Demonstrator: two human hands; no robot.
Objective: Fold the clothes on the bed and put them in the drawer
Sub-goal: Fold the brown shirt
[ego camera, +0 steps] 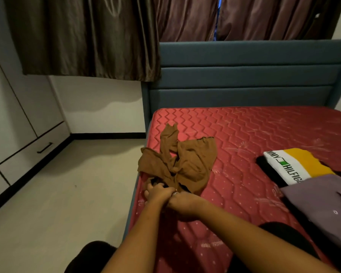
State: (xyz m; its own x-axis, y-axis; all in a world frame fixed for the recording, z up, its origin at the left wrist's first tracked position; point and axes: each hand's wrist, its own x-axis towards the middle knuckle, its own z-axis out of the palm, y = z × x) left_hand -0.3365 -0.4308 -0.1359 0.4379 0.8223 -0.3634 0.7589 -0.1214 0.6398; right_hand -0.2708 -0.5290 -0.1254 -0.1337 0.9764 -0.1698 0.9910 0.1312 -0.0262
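A crumpled brown garment point(182, 161) lies on the red mattress point(254, 131) near its left edge. My left hand point(157, 193) and my right hand point(182, 201) are side by side at the garment's near end, both closed on its fabric. A folded white, yellow and black shirt point(292, 165) and a folded purple shirt point(321, 201) lie on the mattress at the right. A drawer with a dark handle point(44, 147) sits low in the white wardrobe at the left, closed.
A blue padded headboard point(250, 75) stands behind the mattress, with dark curtains point(91, 36) above. Pale floor point(67, 184) lies between the bed and the wardrobe. My dark-clad knees show at the bottom.
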